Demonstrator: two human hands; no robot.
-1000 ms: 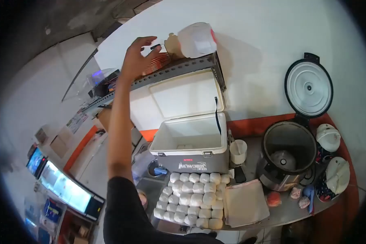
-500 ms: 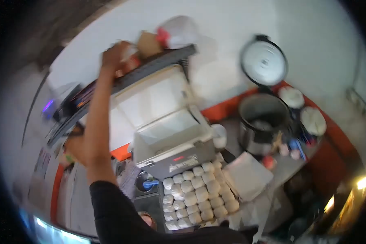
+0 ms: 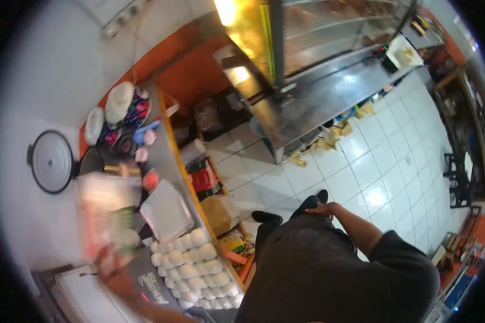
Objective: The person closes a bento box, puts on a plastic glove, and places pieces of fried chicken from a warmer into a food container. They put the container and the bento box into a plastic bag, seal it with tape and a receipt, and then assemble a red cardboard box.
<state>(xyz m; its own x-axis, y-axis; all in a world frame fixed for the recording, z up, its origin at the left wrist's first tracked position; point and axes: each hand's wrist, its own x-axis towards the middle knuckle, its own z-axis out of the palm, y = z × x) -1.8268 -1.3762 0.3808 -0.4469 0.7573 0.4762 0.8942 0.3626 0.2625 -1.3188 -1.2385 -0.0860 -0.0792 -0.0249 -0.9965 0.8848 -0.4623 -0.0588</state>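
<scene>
My left hand [image 3: 110,262] is closed on a packet [image 3: 99,210], pale with red and green parts and smeared by motion. It is held up in front of the wall, near a cool box [image 3: 152,288] and a pot partly hidden behind the packet. Down at my side, my right hand [image 3: 323,209] lies against my dark trousers, fingers stretched out and nothing visible in it. Rows of white dough balls [image 3: 196,266] sit on the counter right of the packet, with a white flat sheet or stack [image 3: 167,210] beyond them.
A round lid [image 3: 52,161] hangs on the wall. Cloth-wrapped bowls [image 3: 119,103] stand at the counter's far end. Below the orange counter edge [image 3: 186,172] are boxes and bags. A steel counter [image 3: 334,97] with a lit glass cabinet stands across the tiled floor [image 3: 372,161].
The view has swung right, toward the floor and the steel counter. My left hand has left the shelf with the packet and moved over the cool box side. My right hand has come into view.
</scene>
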